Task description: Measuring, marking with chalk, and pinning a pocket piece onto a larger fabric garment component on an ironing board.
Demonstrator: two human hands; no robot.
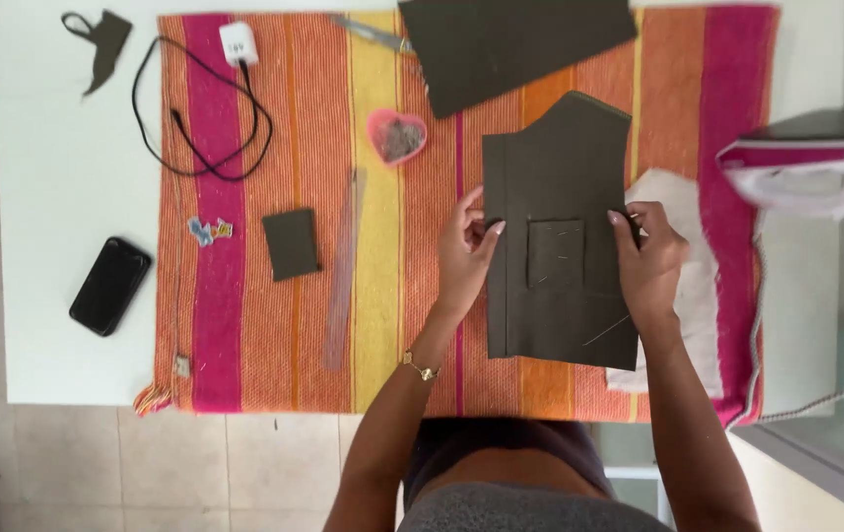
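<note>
The left hand (468, 251) is pinching the left edge of a dark cut fabric panel (560, 197), fingers curled. The right hand (650, 258) is gripping the panel's right edge. Between both hands, a pinned pocket patch (555, 253) is lying on the panel, over the striped cloth (323, 118).

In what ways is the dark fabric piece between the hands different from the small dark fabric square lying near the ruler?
The large fabric piece is much bigger than the small square and has a shaped, angled top, while the square is a plain rectangle. The left hand and right hand hold the large piece at its edges; nothing touches the square. The large piece carries a pocket-like patch; the square looks bare. Both are dark olive-brown and lie flat on the striped cloth.
</note>
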